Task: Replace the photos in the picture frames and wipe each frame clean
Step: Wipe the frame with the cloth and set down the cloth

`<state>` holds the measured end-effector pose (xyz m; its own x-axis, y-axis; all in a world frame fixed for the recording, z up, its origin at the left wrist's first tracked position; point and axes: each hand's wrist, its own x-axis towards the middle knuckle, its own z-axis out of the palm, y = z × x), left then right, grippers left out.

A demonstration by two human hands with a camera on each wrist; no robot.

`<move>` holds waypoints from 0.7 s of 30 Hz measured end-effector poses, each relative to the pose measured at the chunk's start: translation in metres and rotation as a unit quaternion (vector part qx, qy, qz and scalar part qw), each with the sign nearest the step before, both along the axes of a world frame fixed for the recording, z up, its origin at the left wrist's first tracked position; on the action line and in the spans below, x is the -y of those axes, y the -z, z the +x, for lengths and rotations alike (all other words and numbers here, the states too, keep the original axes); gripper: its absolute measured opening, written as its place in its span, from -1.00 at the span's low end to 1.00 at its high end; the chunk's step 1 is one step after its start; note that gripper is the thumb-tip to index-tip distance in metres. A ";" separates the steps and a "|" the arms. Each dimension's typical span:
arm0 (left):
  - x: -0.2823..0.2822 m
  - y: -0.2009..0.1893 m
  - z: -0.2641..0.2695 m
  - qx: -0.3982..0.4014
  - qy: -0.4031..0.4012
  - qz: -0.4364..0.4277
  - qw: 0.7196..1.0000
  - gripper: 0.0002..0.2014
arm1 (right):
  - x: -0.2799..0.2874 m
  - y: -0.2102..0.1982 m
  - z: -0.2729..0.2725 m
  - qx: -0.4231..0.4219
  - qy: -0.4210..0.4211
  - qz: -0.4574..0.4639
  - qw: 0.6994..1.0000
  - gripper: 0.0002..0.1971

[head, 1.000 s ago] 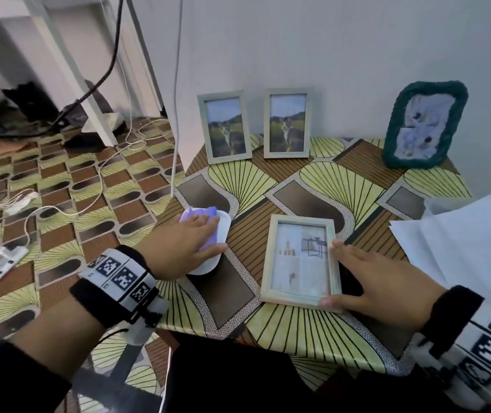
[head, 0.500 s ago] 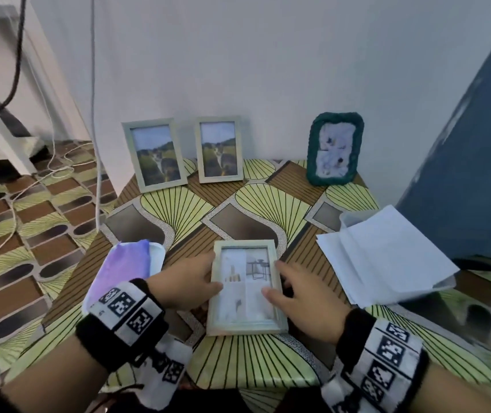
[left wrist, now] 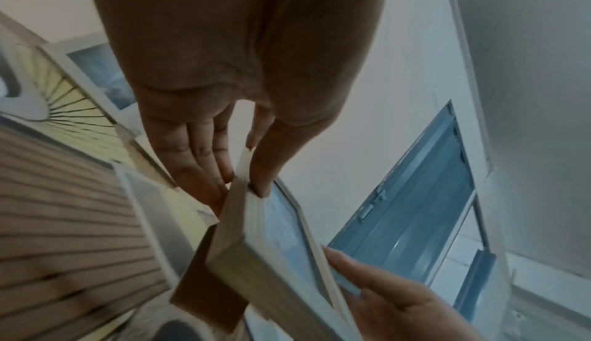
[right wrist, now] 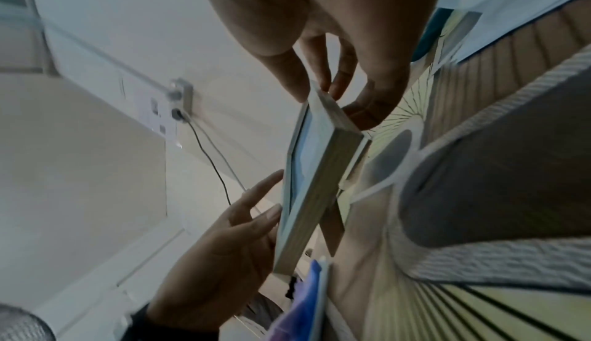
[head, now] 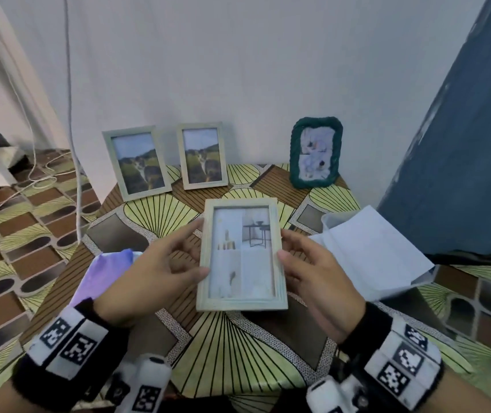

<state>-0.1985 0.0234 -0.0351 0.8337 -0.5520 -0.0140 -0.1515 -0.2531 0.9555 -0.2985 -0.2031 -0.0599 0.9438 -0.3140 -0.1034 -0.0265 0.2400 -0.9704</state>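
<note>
A pale green picture frame [head: 241,254] with a photo of a room interior is held up off the table, tilted toward me. My left hand [head: 197,251] pinches its left edge, thumb on the front and fingers behind, as the left wrist view shows on the frame [left wrist: 268,253]. My right hand [head: 283,243] grips the right edge the same way, with the frame [right wrist: 307,189] between thumb and fingers. Two matching frames [head: 136,163] [head: 204,156] with landscape photos lean against the wall. A purple cloth [head: 101,275] lies at the left of the table.
A dark green knitted frame [head: 315,152] stands at the back right. White sheets of paper [head: 369,251] lie on a pale tray on the right. The patterned table [head: 238,347] ends close to me. Cables [head: 71,114] hang at the left, and a blue door [head: 461,144] is on the right.
My left hand left the purple cloth and came to the frame. Both hands took the frame, which lay flat, and lifted it off the table, tilting it up.
</note>
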 end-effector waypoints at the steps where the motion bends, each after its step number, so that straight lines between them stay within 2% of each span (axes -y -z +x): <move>1: 0.000 -0.007 -0.001 -0.015 -0.003 -0.021 1.000 -0.30 | 0.001 -0.008 0.000 0.000 -0.010 0.034 0.999 -0.65; 4: 0.000 -0.024 -0.004 -0.078 0.013 -0.079 0.994 -0.44 | 0.004 -0.027 -0.002 0.001 -0.055 0.075 0.996 -0.69; 6: 0.001 -0.031 -0.007 -0.084 0.018 -0.079 0.993 -0.51 | 0.004 -0.035 -0.003 0.006 -0.064 0.071 0.995 -0.69; 10: 0.005 -0.042 -0.011 -0.013 0.004 -0.020 1.000 -0.56 | 0.005 -0.041 -0.003 0.011 -0.059 0.002 0.998 -0.73; 14: 0.012 -0.043 -0.017 0.044 0.054 0.072 0.995 -0.62 | 0.007 -0.038 -0.003 -0.002 -0.051 -0.028 0.998 -0.76; 16: 0.016 -0.041 -0.020 0.045 0.073 0.082 0.993 -0.69 | 0.008 -0.036 -0.003 -0.020 -0.047 -0.033 0.998 -0.76; 18: 0.019 -0.036 -0.019 0.021 0.084 0.092 0.992 -0.76 | 0.010 -0.034 -0.002 -0.055 -0.046 -0.032 0.997 -0.74; 21: 0.020 -0.026 -0.016 -0.087 0.086 0.091 0.988 -0.76 | 0.015 -0.029 -0.002 -0.111 -0.067 0.017 0.991 -0.71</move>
<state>-0.2143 0.0034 -0.0090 0.7048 -0.6600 -0.2600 -0.0449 -0.4073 0.9122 -0.3004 -0.2184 -0.0308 0.9293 -0.1802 -0.3224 -0.2730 0.2530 -0.9282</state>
